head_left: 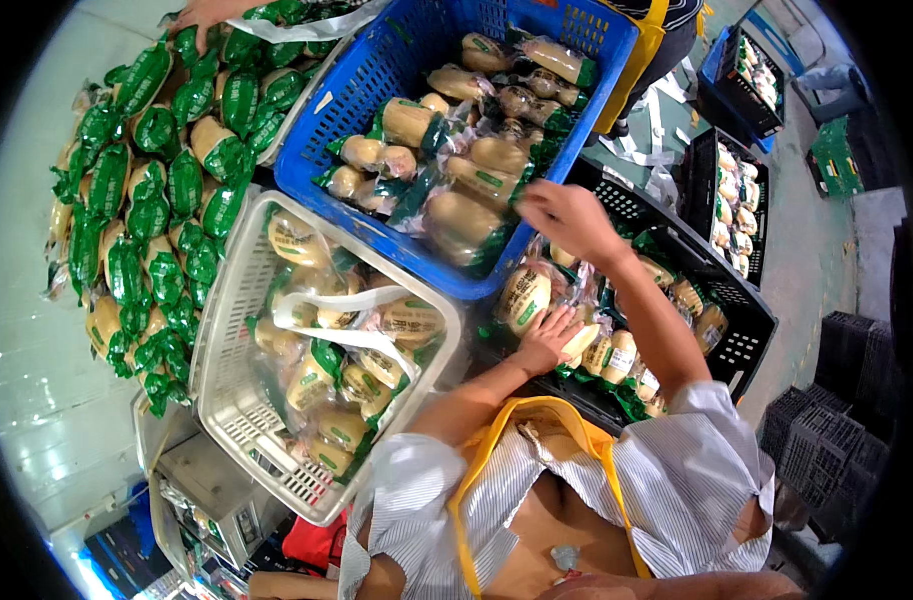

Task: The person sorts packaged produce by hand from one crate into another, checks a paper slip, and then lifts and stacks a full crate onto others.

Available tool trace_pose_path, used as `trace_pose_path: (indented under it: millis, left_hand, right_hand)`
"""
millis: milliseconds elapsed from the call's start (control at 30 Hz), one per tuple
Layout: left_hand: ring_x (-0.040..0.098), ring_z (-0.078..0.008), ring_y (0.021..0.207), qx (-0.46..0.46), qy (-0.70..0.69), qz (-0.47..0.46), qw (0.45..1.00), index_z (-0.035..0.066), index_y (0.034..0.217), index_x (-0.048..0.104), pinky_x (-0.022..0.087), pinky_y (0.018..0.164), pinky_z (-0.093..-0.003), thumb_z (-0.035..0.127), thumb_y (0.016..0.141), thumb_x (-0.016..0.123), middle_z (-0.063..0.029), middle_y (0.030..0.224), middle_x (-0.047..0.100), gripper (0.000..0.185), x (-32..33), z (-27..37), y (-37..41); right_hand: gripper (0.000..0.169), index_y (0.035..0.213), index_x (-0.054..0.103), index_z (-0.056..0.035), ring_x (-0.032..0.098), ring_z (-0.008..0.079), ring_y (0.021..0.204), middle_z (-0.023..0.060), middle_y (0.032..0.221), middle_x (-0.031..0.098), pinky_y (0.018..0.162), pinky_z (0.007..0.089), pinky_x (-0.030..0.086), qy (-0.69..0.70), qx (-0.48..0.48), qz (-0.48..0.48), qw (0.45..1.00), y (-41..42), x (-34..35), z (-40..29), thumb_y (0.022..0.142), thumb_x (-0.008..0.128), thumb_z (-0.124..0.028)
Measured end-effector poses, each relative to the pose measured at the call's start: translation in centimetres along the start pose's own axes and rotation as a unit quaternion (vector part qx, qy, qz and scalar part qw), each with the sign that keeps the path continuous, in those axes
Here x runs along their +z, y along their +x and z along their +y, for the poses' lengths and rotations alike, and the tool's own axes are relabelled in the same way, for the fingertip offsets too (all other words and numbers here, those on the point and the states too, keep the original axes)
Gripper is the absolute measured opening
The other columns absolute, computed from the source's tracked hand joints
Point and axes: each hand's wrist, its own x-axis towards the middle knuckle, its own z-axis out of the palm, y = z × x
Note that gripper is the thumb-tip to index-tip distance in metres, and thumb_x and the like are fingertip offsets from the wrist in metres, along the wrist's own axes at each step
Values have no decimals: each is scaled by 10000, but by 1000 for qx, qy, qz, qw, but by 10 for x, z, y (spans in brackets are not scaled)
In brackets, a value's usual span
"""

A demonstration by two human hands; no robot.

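My left hand (551,341) lies with spread fingers on plastic-wrapped pale vegetables, apparently lotus roots, in a black crate (734,319). Beside its fingertips is a larger wrapped piece (526,298) bearing print. My right hand (565,217), blurred, hovers by the right rim of the blue crate (306,142). Its fingers are curled, and whether anything is between them cannot be made out. Wrapped pieces (464,217) with green film ends lie loosely in the blue crate. My right forearm passes over the black crate and hides part of its contents.
A white crate (220,360) holds more wrapped pieces and white strips (344,304). Green-ended packs (153,202) are piled at left, where another person's hand (209,15) reaches in. Filled black crates (760,195) stand at right. Loose strips (655,124) litter the floor near another person.
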Motion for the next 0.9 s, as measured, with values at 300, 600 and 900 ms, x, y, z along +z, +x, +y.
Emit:
trace_pose_path:
  millis: [300,600,900]
  left_hand:
    - [22,-210,1322,-36,30,-113,992,212,1361,206,26,1048,-416,384,788,552,-51,1436,78,691,-19,11,10]
    - [26,-213,1325,-16,83,-69,994,219,1357,211,42,1049,-433,501,634,659,-55,1437,79,896,4,7,13]
    - [138,-212,1306,14,34,21,999,189,1321,296,115,1044,-428,425,632,683,-65,1398,219,825,2,11,7]
  right_hand:
    - [411,1184,510,-165,478,186,1092,58,1209,492,811,335,454,-295,57,-480,824,131,200,64,795,543,-293]
    - [578,955,608,-106,589,218,755,97,823,623,662,319,462,-253,185,-347,884,107,169,47,571,658,-535]
    - [523,1065,493,-183,574,318,837,121,930,594,752,393,464,-19,34,-147,988,109,82,11,652,597,-487]
